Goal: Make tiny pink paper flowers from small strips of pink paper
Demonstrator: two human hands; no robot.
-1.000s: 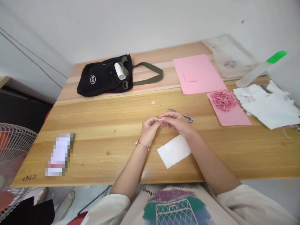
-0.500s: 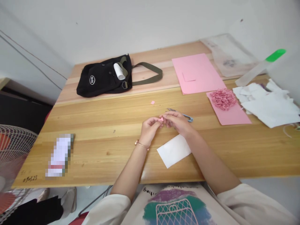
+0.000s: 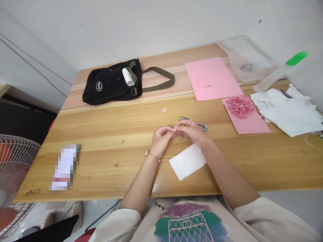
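Observation:
Between my fingertips, above the middle of the wooden table (image 3: pixel 101 134), is a small piece of pink paper (image 3: pixel 174 129). My left hand (image 3: pixel 162 138) pinches it from the left, and my right hand (image 3: pixel 190 131) pinches it from the other side. Partly hidden behind my right hand are thread snips (image 3: pixel 204 126) with blue handles. A folded white sheet of paper (image 3: pixel 185 163) lies under my right wrist. Farther back, a tiny pink paper square (image 3: pixel 164 110) rests flat on the table.
At right, a pile of pink folded bits (image 3: pixel 241 106) sits on a pink card, beside white paper scraps (image 3: pixel 290 114). Large pink sheets (image 3: pixel 214 77) lie behind, near a green-capped tube (image 3: pixel 280 72). A black bag (image 3: pixel 113 82) is back left; a blurred-out phone-like object (image 3: pixel 65 167) lies front left.
The pink paper between my fingertips now looks narrower and flatter, and my right fingers have shifted slightly. At lower left, another person's legs and feet have moved.

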